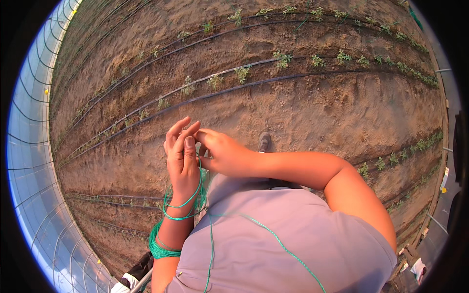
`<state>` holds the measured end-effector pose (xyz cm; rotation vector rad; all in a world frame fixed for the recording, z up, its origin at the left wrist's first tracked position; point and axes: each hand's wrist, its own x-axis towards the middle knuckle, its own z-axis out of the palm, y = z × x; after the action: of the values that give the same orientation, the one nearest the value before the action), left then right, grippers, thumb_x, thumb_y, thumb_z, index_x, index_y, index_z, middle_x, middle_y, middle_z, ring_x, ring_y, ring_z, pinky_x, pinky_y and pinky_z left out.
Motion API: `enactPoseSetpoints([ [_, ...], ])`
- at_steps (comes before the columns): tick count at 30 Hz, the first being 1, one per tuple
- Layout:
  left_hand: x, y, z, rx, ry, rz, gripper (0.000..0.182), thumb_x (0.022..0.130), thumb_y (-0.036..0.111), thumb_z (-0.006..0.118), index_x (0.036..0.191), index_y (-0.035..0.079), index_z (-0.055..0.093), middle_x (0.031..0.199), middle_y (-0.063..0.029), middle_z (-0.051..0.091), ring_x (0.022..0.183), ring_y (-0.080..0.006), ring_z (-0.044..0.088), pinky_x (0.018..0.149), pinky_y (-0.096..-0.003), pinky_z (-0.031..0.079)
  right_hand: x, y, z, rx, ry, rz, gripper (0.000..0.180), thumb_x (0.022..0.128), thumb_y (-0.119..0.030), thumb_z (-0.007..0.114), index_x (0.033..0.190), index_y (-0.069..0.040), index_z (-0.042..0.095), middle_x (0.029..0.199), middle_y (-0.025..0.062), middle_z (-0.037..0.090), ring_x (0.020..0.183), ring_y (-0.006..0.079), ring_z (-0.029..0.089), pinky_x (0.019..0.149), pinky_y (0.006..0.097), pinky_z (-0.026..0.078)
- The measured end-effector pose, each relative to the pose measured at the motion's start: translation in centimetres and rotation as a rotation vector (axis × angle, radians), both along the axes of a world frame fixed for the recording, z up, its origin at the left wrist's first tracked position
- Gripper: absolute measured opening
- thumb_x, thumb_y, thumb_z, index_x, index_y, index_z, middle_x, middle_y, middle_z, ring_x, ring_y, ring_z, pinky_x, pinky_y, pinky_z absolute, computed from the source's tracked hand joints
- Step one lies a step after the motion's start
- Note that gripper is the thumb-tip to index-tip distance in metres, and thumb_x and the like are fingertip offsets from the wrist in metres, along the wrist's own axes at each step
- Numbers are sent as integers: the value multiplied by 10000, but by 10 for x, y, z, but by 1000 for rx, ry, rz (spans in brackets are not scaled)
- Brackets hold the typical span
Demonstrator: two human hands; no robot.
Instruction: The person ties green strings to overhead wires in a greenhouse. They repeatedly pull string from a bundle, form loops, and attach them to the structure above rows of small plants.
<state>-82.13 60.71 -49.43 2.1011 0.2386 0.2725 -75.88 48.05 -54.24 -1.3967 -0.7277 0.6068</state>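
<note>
My left hand (181, 154) is raised before my chest, fingers half bent and thumb up. My right hand (227, 152) meets it from the right, its fingers curled at the left thumb and fingers. Green twine (200, 181) runs up to where the hands meet; the contact is partly hidden, so its hold is unclear. Loose loops circle my left wrist. Further up that forearm sits a thick coil of the same twine (163, 243). Two strands hang over my grey shirt (256, 234), one straight down, the other slanting to the lower right.
Rows of small green plants (242, 74) grow in bare soil beside black drip hoses (234, 87). My shoe (264, 142) stands on the soil. A plastic film wall with a wire grid (31, 146) curves along the left. A pale ground edge (444, 146) borders the right.
</note>
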Motion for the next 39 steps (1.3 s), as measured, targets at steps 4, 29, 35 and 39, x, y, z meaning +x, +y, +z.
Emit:
enactPoseSetpoints([
  [4,-14,30,12,38,12,1,386,1080,251,433,1240,3,682,1473,-119,498,1403,-270,359,1174,-403,213,-3,35,4,34,37,149,315,875,-110,672,1172,-6,656,1170,161,654,999,292,665,867,401,534],
  [29,-140,404,24,-722,103,1,301,877,95,667,1152,-22,702,823,8,649,706,-56,549,656,-229,455,-54,340,67,-269,-288,29,281,1014,-262,630,1071,5,698,908,21,702,829,93,622,736,276,510],
  [35,-148,439,17,-377,-355,131,762,846,379,658,1500,51,444,1391,-146,558,1281,-232,507,1083,-424,352,-52,377,83,-8,198,-21,299,1046,-313,564,1042,-17,606,859,-2,639,781,73,591,666,254,480],
  [39,-150,448,19,-506,-323,45,916,895,633,576,1564,66,310,1570,-175,378,1456,-256,337,1153,-367,202,-71,396,96,-123,-3,248,252,1005,-256,646,1022,-6,673,793,-16,627,738,36,547,641,229,457],
])
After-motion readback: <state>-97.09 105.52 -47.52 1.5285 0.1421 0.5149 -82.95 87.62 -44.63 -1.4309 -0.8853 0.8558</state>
